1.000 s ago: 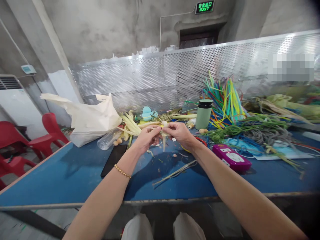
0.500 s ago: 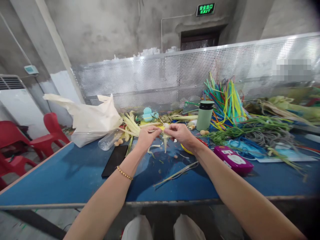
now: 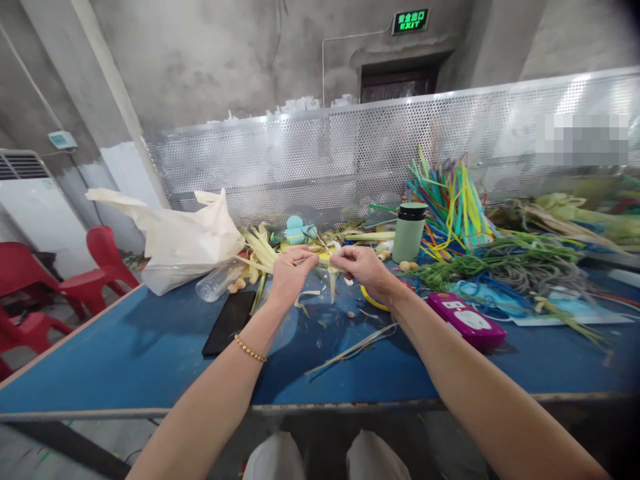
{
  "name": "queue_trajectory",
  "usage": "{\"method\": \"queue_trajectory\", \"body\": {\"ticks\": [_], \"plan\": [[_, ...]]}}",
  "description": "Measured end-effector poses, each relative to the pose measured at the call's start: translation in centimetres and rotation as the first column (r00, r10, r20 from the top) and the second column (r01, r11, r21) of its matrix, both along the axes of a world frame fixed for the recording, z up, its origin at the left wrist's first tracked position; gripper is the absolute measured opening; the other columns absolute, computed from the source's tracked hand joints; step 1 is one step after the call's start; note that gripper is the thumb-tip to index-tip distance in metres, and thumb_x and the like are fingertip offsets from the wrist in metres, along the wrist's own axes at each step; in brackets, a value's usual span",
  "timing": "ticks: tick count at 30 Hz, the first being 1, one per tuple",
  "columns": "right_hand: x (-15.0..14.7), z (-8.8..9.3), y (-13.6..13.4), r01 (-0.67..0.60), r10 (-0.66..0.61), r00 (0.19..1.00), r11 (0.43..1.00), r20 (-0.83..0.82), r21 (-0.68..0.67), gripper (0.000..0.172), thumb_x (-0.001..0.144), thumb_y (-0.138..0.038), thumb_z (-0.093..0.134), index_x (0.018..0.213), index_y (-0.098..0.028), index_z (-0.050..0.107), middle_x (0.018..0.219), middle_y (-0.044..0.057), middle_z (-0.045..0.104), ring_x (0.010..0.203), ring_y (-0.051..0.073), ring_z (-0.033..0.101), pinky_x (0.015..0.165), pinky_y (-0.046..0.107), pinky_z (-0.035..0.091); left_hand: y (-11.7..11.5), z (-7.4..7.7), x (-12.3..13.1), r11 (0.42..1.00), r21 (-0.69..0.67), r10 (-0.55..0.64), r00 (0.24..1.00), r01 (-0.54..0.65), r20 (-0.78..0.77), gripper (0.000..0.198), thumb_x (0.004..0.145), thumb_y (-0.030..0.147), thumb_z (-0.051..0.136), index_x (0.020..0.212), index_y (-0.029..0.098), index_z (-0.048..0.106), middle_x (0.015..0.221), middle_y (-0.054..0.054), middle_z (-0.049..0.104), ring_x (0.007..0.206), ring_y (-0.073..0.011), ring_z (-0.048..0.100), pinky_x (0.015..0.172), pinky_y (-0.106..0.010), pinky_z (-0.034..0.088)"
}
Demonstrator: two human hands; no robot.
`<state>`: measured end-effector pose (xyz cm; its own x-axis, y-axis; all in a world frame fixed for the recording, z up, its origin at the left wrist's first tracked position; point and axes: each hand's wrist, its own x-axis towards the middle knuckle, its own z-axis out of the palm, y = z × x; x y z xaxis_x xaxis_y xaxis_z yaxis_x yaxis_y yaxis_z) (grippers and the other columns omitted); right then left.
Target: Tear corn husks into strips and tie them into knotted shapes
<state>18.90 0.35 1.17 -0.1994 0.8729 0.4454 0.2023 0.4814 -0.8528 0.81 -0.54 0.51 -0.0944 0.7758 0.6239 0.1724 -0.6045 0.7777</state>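
Near the middle of the blue table [image 3: 165,353], my left hand [image 3: 295,267] is closed in a pinch, its fingertips pointing right; what they hold is too small to make out. Just right of it, my right hand [image 3: 359,265] pinches a pale husk piece [image 3: 333,283] whose pointed end hangs down. A small gap separates the two hands. Pale husk strips [image 3: 260,248] lie behind my left hand. Below both hands are small scraps and a thin bundle of dry stalks [image 3: 350,350].
At left are a white plastic bag [image 3: 187,243], a clear bottle [image 3: 216,281] and a black tablet [image 3: 230,323]. At right stand a green cup [image 3: 409,233], colourful strips [image 3: 457,207], green cords [image 3: 500,260] and a purple case [image 3: 466,321]. Red chairs [image 3: 103,267] are beyond.
My left hand has shifted slightly left, and the gap between the hands has widened. The round pale piece at the right fingertips is less visible.
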Motion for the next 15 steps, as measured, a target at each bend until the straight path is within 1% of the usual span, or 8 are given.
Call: {"method": "queue_trajectory", "body": {"ticks": [3, 5, 7, 10, 12, 14, 15], "plan": [[-0.02, 0.05, -0.02, 0.017, -0.017, 1.0, 1.0, 0.003, -0.005, 0.036, 0.075, -0.048, 0.07, 0.063, -0.017, 0.056, 0.05, -0.005, 0.044, 0.047, 0.008, 0.036, 0.047, 0.025, 0.025, -0.3, 0.29, -0.01, 0.997, 0.044, 0.06, 0.998, -0.058, -0.028, 0.004, 0.073, 0.019, 0.075, 0.07, 0.02, 0.077, 0.092, -0.006, 0.068, 0.1, -0.02, 0.062, 0.096, -0.033, 0.043], [-0.04, 0.13, -0.04, 0.022, -0.022, 1.0, 1.0, 0.002, -0.002, 0.036, 0.075, -0.048, 0.07, 0.063, -0.017, 0.055, 0.049, -0.005, 0.043, 0.047, 0.008, 0.035, 0.048, 0.025, 0.023, -0.4, 0.34, -0.01, 0.996, 0.044, 0.085, 0.995, -0.083, -0.052, 0.007, 0.073, 0.017, 0.074, 0.066, 0.019, 0.074, 0.087, -0.006, 0.067, 0.094, -0.0191, 0.062, 0.095, -0.032, 0.043], [-0.01, 0.21, -0.03, 0.025, -0.025, 1.0, 1.0, 0.005, 0.009, 0.036, 0.074, -0.048, 0.07, 0.063, -0.017, 0.056, 0.05, -0.005, 0.043, 0.048, 0.008, 0.034, 0.048, 0.026, 0.023, -0.34, 0.25, -0.05, 0.995, 0.028, 0.1, 0.992, -0.098, -0.078, 0.012, 0.074, 0.016, 0.071, 0.062, 0.018, 0.071, 0.082, -0.005, 0.067, 0.09, -0.019, 0.061, 0.093, -0.032, 0.043], [0.13, 0.29, 0.01, 0.029, -0.029, 1.0, 0.999, 0.005, 0.018, 0.034, 0.074, -0.048, 0.069, 0.065, -0.017, 0.058, 0.051, -0.005, 0.044, 0.049, 0.008, 0.034, 0.049, 0.025, 0.024, -0.08, 0.07, -0.12, 0.996, -0.043, 0.079, 0.99, -0.084, -0.117, 0.013, 0.076, 0.017, 0.067, 0.063, 0.017, 0.068, 0.08, -0.006, 0.068, 0.088, -0.0202, 0.061, 0.089, -0.033, 0.044], [0.2, 0.28, 0.03, 0.02, -0.021, 0.999, 1.0, 0.029, 0.019, 0.033, 0.074, -0.047, 0.068, 0.065, -0.017, 0.057, 0.051, -0.005, 0.044, 0.05, 0.008, 0.034, 0.05, 0.025, 0.024, 0.04, 0.1, -0.16, 0.994, -0.086, 0.054, 0.989, -0.067, -0.141, 0.007, 0.073, 0.014, 0.066, 0.072, 0.017, 0.072, 0.087, -0.007, 0.07, 0.091, -0.0213, 0.062, 0.088, -0.033, 0.045], [0.18, 0.22, 0.01, 0.0, -0.002, 0.997, 1.0, 0.079, 0.03, 0.033, 0.075, -0.045, 0.067, 0.062, -0.017, 0.056, 0.051, -0.006, 0.043, 0.05, 0.008, 0.034, 0.05, 0.025, 0.024, 0.02, 0.29, -0.15, 0.996, -0.086, 0.009, 0.985, -0.024, -0.172, 0.021, 0.07, 0.009, 0.067, 0.087, 0.017, 0.075, 0.101, -0.009, 0.072, 0.099, -0.0226, 0.062, 0.092, -0.033, 0.044], [0.11, 0.18, -0.03, -0.012, 0.008, 0.995, 0.999, 0.104, 0.038, 0.033, 0.074, -0.043, 0.067, 0.06, -0.017, 0.055, 0.051, -0.006, 0.042, 0.051, 0.008, 0.034, 0.05, 0.025, 0.024, -0.05, 0.4, -0.13, 0.997, -0.078, -0.036, 0.981, 0.021, -0.193, 0.027, 0.069, 0.008, 0.068, 0.094, 0.017, 0.076, 0.107, -0.009, 0.072, 0.104, -0.0232, 0.061, 0.094, -0.033, 0.044]]}}
